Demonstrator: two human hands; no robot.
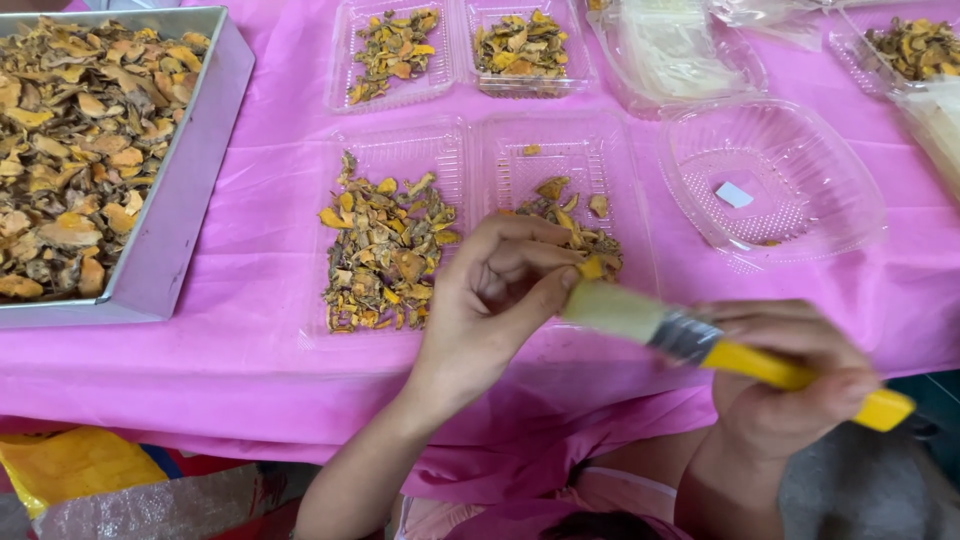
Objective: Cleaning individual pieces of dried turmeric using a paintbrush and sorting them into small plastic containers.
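One slice [591,267] between left fingers [520,262]

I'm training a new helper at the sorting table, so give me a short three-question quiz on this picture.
1. True or false: the right hand holds a brush with a yellow handle.
2. What does the left hand pinch at its fingertips?
A. a dried yellow slice
B. a spoon
C. a lid
3. Fill in: the big heap of dried slices on the left lies in a metal ____.

Key: 1 true; 2 A; 3 tray. The bristles touch the slice, above the clear boxes on the pink cloth.
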